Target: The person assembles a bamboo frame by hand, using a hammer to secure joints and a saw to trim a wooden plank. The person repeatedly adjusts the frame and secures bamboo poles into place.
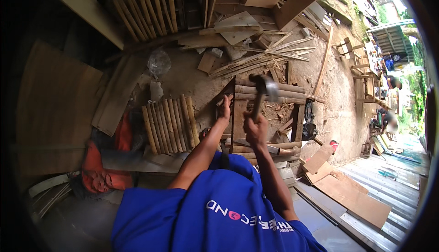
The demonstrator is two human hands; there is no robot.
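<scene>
Hammer in the right hand, over a bamboo-and-wood framework

We look down on the framework just right of the middle of the view. Its two dark boards run up and down at the sides, with round bamboo poles laid across the upper end and more across the lower end. The right hand is clenched around the hammer's handle at the centre of the view. The hammer's head is blurred and overlaps the upper poles; we cannot tell whether it touches them.

The left hand is just left of centre, beside the upper part of the framework's left board, its fingers pointing up. We cannot tell whether it grasps anything there.

Left of the left forearm, at middle left, we see a bamboo slat panel. A second slatted panel is in the upper left, and a clear plastic bag lies below it. Thin wooden strips are heaped on the dirt ground at upper centre. An orange cloth is at lower left. In the lower right, brown sheet pieces lie near corrugated metal sheeting. Wooden furniture and other people appear, small, toward the right edge.
</scene>
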